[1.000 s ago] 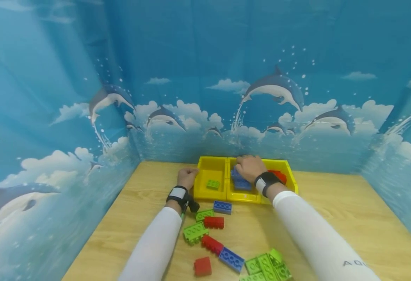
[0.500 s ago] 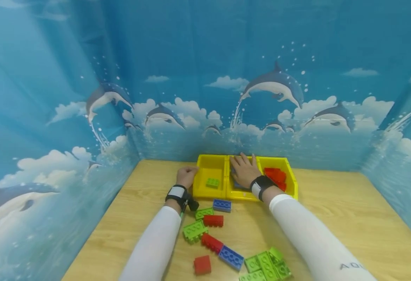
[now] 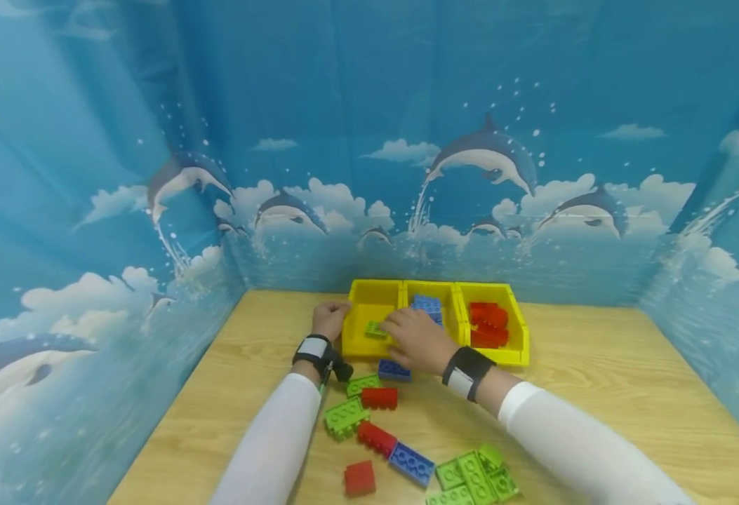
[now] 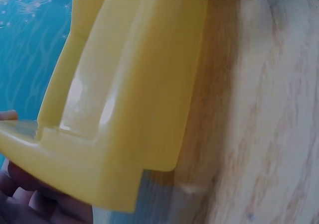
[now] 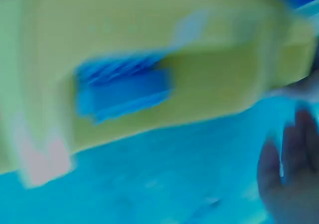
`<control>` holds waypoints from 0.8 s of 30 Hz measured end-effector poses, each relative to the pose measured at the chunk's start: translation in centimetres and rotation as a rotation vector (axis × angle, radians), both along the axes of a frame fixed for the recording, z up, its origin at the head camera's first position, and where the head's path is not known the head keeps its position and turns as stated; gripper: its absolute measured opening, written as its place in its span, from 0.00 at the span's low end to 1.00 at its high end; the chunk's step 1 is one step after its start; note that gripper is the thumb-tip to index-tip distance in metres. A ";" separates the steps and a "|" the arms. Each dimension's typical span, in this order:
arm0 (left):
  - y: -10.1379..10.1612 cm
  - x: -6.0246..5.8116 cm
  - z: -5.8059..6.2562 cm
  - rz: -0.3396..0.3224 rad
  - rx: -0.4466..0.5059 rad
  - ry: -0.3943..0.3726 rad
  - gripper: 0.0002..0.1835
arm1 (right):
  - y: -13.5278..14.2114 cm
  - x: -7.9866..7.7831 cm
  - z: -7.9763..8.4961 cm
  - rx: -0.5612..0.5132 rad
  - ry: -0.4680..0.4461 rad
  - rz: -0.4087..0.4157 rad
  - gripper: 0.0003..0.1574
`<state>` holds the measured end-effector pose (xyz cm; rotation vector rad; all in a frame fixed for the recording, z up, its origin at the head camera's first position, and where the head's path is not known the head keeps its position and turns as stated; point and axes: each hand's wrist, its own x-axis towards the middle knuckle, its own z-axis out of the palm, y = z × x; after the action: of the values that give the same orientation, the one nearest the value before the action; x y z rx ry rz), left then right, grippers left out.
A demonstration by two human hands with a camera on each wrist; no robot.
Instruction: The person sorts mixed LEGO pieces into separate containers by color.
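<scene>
Palm down in the head view, the right hand point(image 3: 421, 341) hangs across the front of the middle bin point(image 3: 450, 308), its fingers loosely extended toward the left bin point(image 3: 369, 348). They hide one edge of a small green brick point(image 3: 374, 329) that sits studs up in that bin; whether they touch it I cannot tell. Blue bricks point(image 3: 428, 306) occupy the middle bin, and red bricks point(image 3: 489, 324) lie jumbled in the right bin point(image 3: 508, 358). All three bins are yellow and stand side by side. Partly beneath the right hand, a loose blue brick point(image 3: 393, 370) rests on the wooden table point(image 3: 571, 393). Nearer the wearer are two green bricks point(image 3: 347, 417), three red ones point(image 3: 380, 398), another blue brick point(image 3: 411, 463) with its hollow underside up, and a cluster of green bricks point(image 3: 473, 477). At the left bin's outer wall is the left hand point(image 3: 329, 321).

From the left wrist, the grip is clearer than from the head: the left hand pinches the bin's corner, curled fingers point(image 4: 30, 204) under the edge, a fingertip point(image 4: 7, 115) across from them.

Blur softens the right wrist view, which shows the right hand's fingers slightly apart and blue in a yellow bin.
</scene>
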<state>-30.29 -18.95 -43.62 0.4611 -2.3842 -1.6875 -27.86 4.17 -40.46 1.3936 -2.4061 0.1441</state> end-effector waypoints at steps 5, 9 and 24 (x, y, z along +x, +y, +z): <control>0.0 0.0 0.2 -0.005 0.018 -0.015 0.19 | -1.1 4.0 -1.6 0.139 -0.184 0.149 0.16; 0.1 0.1 0.2 0.004 0.015 -0.024 0.19 | -1.4 5.1 -3.1 0.097 -0.170 0.205 0.09; 0.1 -0.4 -0.2 0.019 0.041 -0.044 0.18 | 4.5 6.4 -0.9 0.017 -0.362 0.033 0.21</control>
<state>-30.66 -18.88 -43.85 0.5306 -2.3720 -1.7386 -21.44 8.68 -41.34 1.5252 -2.6753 0.4182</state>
